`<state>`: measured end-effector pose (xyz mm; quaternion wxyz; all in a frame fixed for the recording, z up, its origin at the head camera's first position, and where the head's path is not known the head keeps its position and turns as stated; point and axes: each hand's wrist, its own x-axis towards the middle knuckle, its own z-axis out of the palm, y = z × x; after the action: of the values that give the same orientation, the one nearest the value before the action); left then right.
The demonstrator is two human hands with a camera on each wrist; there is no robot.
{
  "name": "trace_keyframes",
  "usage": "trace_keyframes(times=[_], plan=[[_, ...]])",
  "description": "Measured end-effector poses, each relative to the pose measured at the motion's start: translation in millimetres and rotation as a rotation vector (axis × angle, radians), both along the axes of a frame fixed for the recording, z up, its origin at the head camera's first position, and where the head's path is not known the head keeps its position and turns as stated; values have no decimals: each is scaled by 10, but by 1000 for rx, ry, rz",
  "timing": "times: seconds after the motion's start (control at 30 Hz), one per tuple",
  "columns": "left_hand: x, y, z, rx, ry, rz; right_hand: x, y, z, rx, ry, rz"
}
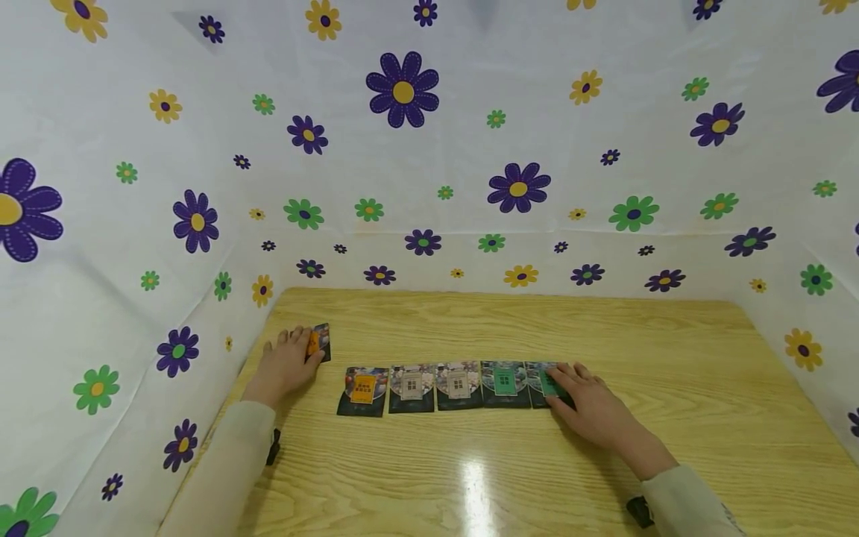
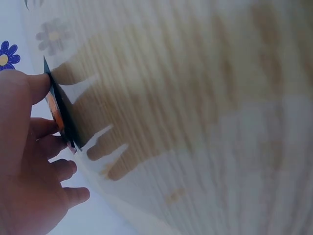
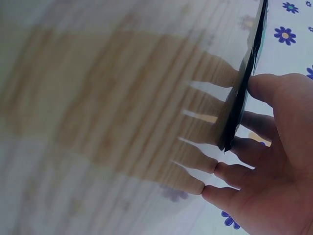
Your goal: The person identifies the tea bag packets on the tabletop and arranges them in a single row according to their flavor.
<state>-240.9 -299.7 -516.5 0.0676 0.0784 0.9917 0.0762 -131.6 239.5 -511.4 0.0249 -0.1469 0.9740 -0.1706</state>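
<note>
On the left of the table, my left hand (image 1: 287, 365) rests on a small dark packet with an orange label (image 1: 325, 343). In the left wrist view, the thumb and fingertips touch that packet (image 2: 61, 112), seen nearly edge-on. My right hand (image 1: 593, 410) lies over the right end of a row of similar packets, its spread fingers on a green-labelled packet (image 1: 535, 384). The right wrist view shows this packet (image 3: 239, 98) edge-on, with the outer fingertips on the table beside it. The hands partly cover both touched packets.
Left of the right hand, the row holds another green-labelled packet (image 1: 505, 384), two grey-labelled packets (image 1: 458, 385) (image 1: 411, 388) and an orange-labelled packet (image 1: 362, 391). The glossy wooden table (image 1: 403, 470) meets a flower-patterned white sheet (image 1: 456, 156) at its back and sides.
</note>
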Motion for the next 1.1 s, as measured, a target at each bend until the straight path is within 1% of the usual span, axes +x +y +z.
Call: trace_keyframes(times=[0.17,0.3,0.43,0.6,0.8,0.93,1.1], plan=[[68,-6,18,1,-25,-13,7,-1,-5,-2,4,6],[126,-8,19,-2,-22,-27,3,4,-11,5,10,3],[215,-7,27,-2,-14,-46,0,4,-6,5,6,1],[315,-12,19,-29,-3,-69,0,12,5,10,7,0],[427,-14,7,-30,10,-92,4,9,-1,1,-25,-9],[484,-27,-7,-28,10,-102,4,0,-3,-7,-42,-17],[536,-46,-22,-24,19,-109,-3,3,-6,-2,-38,-17]])
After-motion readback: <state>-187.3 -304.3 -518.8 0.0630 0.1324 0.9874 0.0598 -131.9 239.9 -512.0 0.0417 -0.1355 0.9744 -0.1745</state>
